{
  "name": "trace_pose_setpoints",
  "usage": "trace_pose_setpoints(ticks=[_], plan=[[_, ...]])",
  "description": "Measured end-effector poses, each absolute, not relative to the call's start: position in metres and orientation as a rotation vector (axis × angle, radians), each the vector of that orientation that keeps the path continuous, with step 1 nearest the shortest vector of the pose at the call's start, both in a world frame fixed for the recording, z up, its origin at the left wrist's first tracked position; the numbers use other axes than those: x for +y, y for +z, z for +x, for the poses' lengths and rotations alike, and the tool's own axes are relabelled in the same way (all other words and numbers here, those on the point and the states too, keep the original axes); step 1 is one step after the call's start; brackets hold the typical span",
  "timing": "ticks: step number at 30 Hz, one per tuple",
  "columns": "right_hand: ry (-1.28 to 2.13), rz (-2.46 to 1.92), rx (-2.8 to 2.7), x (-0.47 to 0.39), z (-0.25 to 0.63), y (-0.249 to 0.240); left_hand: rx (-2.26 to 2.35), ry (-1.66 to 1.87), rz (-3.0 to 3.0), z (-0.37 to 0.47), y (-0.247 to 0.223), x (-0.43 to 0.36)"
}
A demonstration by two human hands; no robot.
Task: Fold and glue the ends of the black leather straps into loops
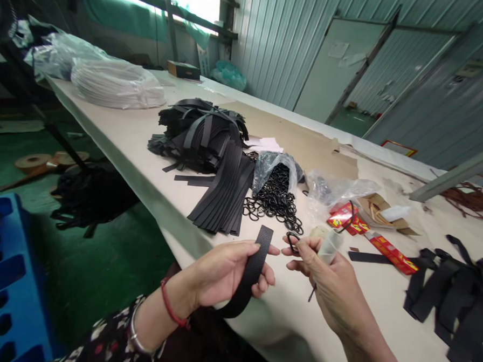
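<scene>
A black textured strap [253, 265] lies across the palm of my left hand [230, 275], its top end upright under my thumb and its lower end curling below the hand. Close by on the right, my right hand [322, 266] pinches a black metal ring [292, 242] between its fingertips. That hand also holds a tool with a whitish wrapped handle [330, 246] and a thin dark hooked tip. Beyond the hands, many black rings [279, 196] spill from a clear plastic bag [262, 168]. Left of them are fanned black straps [222, 193] and a bundled pile of straps [199, 133].
The beige-covered table [117, 147] runs far back. Red and yellow packets [389, 252] and an open cardboard box [385, 210] sit at the right, with more black straps [454, 295] beyond. A white coil [113, 82] lies back left; a blue pallet [9, 282] stands on the floor.
</scene>
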State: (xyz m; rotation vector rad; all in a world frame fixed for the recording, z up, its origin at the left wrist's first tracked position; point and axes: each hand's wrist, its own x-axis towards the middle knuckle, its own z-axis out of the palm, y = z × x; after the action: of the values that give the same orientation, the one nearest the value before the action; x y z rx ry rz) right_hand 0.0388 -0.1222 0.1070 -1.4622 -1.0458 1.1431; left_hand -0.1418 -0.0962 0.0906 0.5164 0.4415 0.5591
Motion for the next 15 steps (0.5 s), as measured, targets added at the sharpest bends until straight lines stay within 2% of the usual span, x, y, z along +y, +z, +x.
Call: trace_pose_setpoints(ticks=[5,15], plan=[[1.143,-1.473,-1.026,-0.123,0.042,0.101,0.461,0.533,0.497,-0.139,0.090,-0.092],[1.156,-1.425,-1.196,-0.123,0.037,0.102,0.716,0.571,0.828,-0.124,0.092,-0.107]])
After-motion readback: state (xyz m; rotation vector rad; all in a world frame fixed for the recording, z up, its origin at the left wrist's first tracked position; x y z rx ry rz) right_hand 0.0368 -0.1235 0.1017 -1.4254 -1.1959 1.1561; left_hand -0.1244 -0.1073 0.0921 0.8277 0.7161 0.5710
